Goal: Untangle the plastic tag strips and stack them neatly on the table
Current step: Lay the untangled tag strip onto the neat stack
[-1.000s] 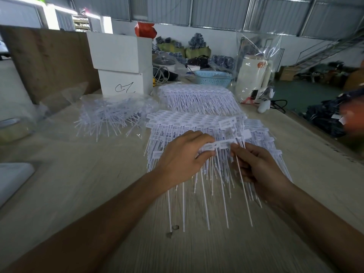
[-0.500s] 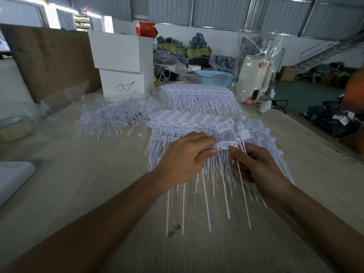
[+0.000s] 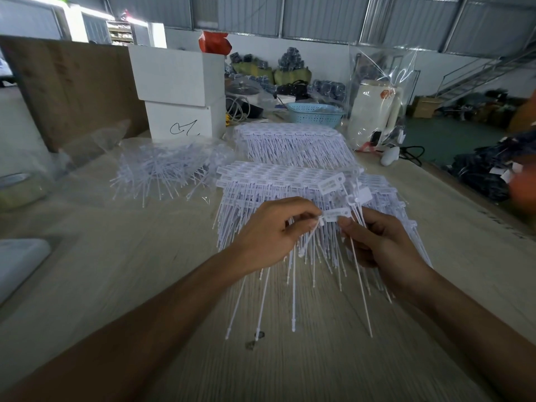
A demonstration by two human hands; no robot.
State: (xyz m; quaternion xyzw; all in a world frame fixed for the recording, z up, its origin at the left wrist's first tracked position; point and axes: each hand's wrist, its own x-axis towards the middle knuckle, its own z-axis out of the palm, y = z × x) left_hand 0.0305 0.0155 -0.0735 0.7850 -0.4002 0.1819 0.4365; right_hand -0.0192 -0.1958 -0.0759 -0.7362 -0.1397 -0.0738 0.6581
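A wide stack of white plastic tag strips (image 3: 278,181) lies on the wooden table (image 3: 116,256), flat heads at the far side, thin tails toward me. Over its near edge, my left hand (image 3: 269,233) pinches one end of a single tag strip (image 3: 336,214) between thumb and fingertips. My right hand (image 3: 377,239) grips a few strips by their stems, thumb at the same tag's other end; two more tag heads (image 3: 333,182) stick up above it. A second neat stack (image 3: 293,143) lies farther back. A tangled heap of strips (image 3: 162,172) sits in a clear bag at left.
Two stacked white boxes (image 3: 179,94) stand behind the tangled heap. A blue basket (image 3: 316,114) and a cream kettle in a plastic bag (image 3: 374,111) stand at the back. A wooden board (image 3: 72,88) leans at far left. The table's right edge (image 3: 475,198) runs diagonally.
My left hand has lifted off the stack and curled its fingers into a pinch on the tag's end. The right hand has kept its hold and hardly moved.
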